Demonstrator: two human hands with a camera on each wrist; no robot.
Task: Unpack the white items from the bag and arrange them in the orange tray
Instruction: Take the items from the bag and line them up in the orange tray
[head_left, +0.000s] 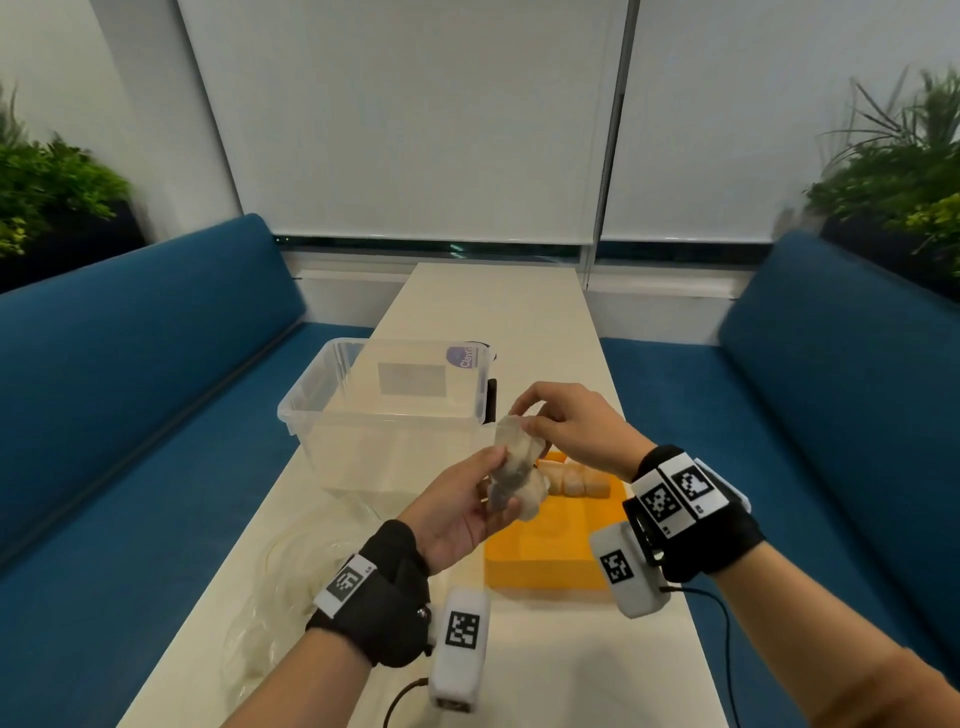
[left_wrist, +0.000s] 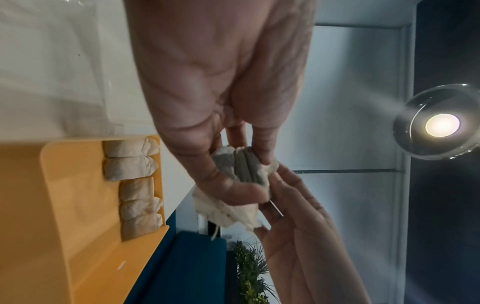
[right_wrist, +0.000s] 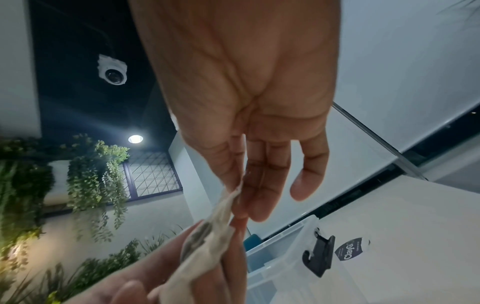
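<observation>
My left hand (head_left: 460, 506) grips a small stack of white pouches (head_left: 519, 480) above the near edge of the orange tray (head_left: 545, 556). My right hand (head_left: 563, 428) pinches the top edge of one pouch in that stack between thumb and forefinger. The left wrist view shows my left hand (left_wrist: 207, 107) around the pouches (left_wrist: 244, 168), with the right hand (left_wrist: 298, 226) just beyond. In the right wrist view my right hand (right_wrist: 246, 107) nips a pouch edge (right_wrist: 221, 218). Several white pouches (head_left: 576, 480) lie in a row along the tray's far side (left_wrist: 132, 164).
A clear plastic bin (head_left: 384, 410) with a black latch (right_wrist: 319, 255) stands on the table (head_left: 493, 312) just left of and behind my hands. A crumpled clear plastic bag (head_left: 291, 587) lies at the near left. Blue benches (head_left: 130, 415) flank both sides.
</observation>
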